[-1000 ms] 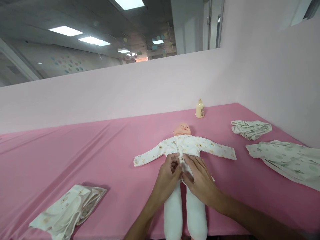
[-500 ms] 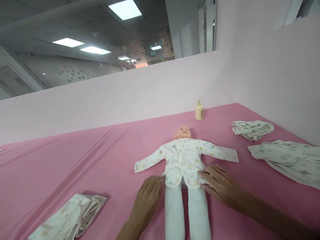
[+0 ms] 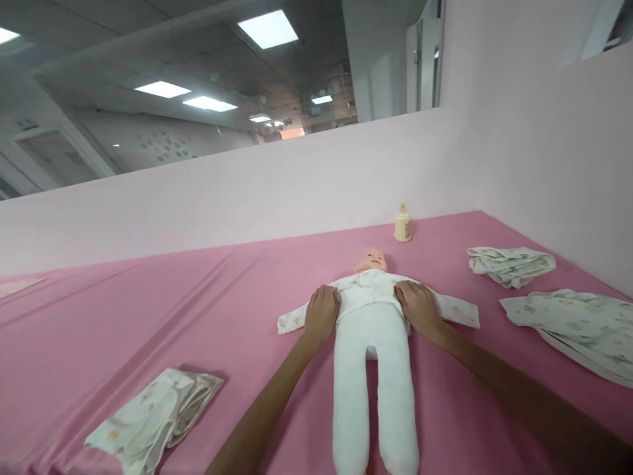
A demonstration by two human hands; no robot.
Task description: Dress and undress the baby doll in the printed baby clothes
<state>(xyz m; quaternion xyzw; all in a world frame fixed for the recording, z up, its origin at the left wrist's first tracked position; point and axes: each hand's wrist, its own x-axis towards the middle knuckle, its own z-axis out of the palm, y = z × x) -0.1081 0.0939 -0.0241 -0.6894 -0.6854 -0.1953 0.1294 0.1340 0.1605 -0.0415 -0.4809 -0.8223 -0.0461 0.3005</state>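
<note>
A baby doll (image 3: 370, 260) lies on its back with its head toward the far wall. It wears a white patterned baby shirt (image 3: 366, 295) and plain white leggings (image 3: 351, 389). The shirt's front is turned up to the chest, so the whole top of the leggings shows. My left hand (image 3: 321, 313) is closed on the shirt's raised edge at the doll's left side in view. On the opposite side, my right hand (image 3: 419, 307) grips the same edge. Both fingertips are partly hidden in the cloth. The sleeves spread outward beyond my hands.
A folded patterned garment (image 3: 153, 415) lies at the front left of the pink sheet (image 3: 257, 284). Two more patterned cloths, a crumpled one (image 3: 512, 264) and a flatter one (image 3: 578, 323), lie at the right. A cream pump bottle (image 3: 403, 225) stands near the padded wall (image 3: 297, 185).
Both hands have moved up from the shirt's hem at the hips to the chest, carrying the shirt front with them. The top of the leggings is now uncovered. The view has shifted slightly left.
</note>
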